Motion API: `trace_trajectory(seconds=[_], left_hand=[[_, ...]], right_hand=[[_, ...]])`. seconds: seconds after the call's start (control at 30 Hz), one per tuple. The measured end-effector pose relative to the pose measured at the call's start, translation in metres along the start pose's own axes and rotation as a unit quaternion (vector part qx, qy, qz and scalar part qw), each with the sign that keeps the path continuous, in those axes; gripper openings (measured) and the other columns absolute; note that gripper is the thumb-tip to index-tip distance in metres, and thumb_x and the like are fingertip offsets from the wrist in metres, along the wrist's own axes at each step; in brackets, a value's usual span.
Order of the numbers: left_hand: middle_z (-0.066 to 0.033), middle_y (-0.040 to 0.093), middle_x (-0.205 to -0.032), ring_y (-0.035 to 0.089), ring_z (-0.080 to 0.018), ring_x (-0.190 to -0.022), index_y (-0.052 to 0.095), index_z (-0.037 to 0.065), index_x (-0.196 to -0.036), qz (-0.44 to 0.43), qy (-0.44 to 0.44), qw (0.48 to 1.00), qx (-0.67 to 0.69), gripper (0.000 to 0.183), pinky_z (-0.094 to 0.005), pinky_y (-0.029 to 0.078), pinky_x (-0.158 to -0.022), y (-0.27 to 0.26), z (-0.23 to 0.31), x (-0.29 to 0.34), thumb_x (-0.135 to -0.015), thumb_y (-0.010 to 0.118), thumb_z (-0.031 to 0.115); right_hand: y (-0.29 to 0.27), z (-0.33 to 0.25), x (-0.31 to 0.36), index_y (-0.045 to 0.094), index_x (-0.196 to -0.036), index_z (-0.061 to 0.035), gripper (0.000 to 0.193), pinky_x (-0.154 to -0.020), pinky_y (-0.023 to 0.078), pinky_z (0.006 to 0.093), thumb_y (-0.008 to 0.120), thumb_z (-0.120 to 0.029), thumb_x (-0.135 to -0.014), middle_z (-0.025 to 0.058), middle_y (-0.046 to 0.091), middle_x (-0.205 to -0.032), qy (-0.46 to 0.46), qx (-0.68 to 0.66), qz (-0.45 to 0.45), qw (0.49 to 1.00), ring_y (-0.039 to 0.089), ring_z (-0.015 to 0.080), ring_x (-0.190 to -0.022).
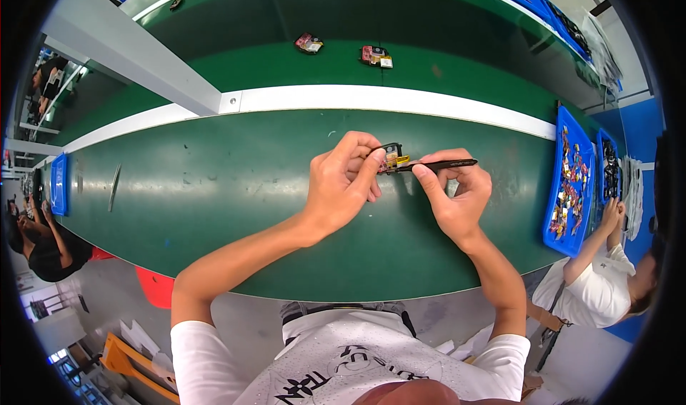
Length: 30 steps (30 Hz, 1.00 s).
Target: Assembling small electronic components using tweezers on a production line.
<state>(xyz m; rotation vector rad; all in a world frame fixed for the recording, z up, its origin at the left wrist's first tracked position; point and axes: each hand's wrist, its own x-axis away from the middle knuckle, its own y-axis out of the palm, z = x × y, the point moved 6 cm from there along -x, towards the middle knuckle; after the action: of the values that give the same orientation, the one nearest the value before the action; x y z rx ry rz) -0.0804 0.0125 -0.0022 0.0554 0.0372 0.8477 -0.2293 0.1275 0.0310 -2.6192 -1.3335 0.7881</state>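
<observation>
My left hand (337, 183) is closed on a small electronic part in a black frame (391, 152), held a little above the green bench. Yellow and reddish pieces show inside the frame; the fingers hide the rest of it. In my right hand (459, 199), pinched between thumb and fingers, are slim black tweezers (454, 163). The tweezers point left, with their tip at the yellow piece of the part. Whether the tip touches or grips that piece is too small to tell.
A blue tray (550, 223) of small colourful parts stands at the right, beside another blue bin (607, 135). Similar parts (376, 56) lie on the green belt beyond the white rail (393, 99). A thin metal strip (114, 188) lies at left. Co-workers sit on both sides.
</observation>
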Motion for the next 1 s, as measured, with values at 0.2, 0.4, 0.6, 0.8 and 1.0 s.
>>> trace_trajectory(seconds=[0.2,0.4,0.6,0.8,1.0], left_hand=[[-0.0109,0.07,-0.084,0.066,-0.0116,-0.059,0.058,-0.004,-0.11,0.002,0.011,1.0,-0.029,0.013,-0.0248,0.053,-0.049,0.0,0.002,0.002,-0.101,0.062,0.005],[-0.0118,0.071,-0.086,0.066,-0.012,-0.06,0.058,-0.004,-0.111,0.002,0.047,0.997,-0.054,0.013,-0.0254,0.054,-0.05,0.001,0.003,0.004,-0.101,0.061,0.004],[-0.013,0.071,-0.088,0.068,-0.0133,-0.064,0.058,-0.006,-0.116,-0.007,0.075,0.994,-0.079,0.018,-0.0254,0.056,-0.052,0.0,0.005,0.005,-0.1,0.062,0.002],[-0.0128,0.071,-0.085,0.068,-0.0136,-0.063,0.059,-0.006,-0.116,-0.013,0.096,0.992,-0.084,0.018,-0.0257,0.056,-0.052,0.004,0.006,0.005,-0.1,0.063,0.001],[-0.0142,0.071,-0.089,0.069,-0.0159,-0.064,0.06,-0.006,-0.119,-0.05,0.024,0.998,-0.001,0.02,-0.0267,0.056,-0.051,0.002,0.001,0.0,-0.103,0.059,0.006]], right_hand=[[0.0,-0.001,0.0,0.072,-0.094,0.0015,0.014,-0.048,0.036,0.0197,0.081,0.001,-0.084,0.0046,0.072,-0.081,0.002,0.021,0.003,1.0,0.051,0.0031,-0.049],[0.001,0.004,-0.001,0.07,-0.096,0.0014,0.013,-0.051,0.037,0.0186,0.079,-0.001,-0.087,0.0018,0.069,-0.078,0.066,-0.033,-0.001,0.997,0.05,0.0014,-0.053],[0.001,0.012,-0.002,0.068,-0.098,0.0016,0.012,-0.054,0.037,0.0182,0.077,-0.002,-0.09,0.0,0.066,-0.076,0.177,-0.115,-0.014,0.977,0.048,0.0,-0.056],[-0.001,0.015,0.0,0.068,-0.097,0.0019,0.011,-0.054,0.037,0.0188,0.075,-0.002,-0.091,-0.0006,0.065,-0.076,0.208,-0.132,-0.025,0.969,0.047,-0.0002,-0.058],[-0.001,0.015,-0.001,0.068,-0.097,0.0022,0.01,-0.054,0.036,0.0182,0.075,0.0,-0.091,0.0005,0.066,-0.079,0.203,-0.164,-0.026,0.965,0.047,-0.0003,-0.059]])
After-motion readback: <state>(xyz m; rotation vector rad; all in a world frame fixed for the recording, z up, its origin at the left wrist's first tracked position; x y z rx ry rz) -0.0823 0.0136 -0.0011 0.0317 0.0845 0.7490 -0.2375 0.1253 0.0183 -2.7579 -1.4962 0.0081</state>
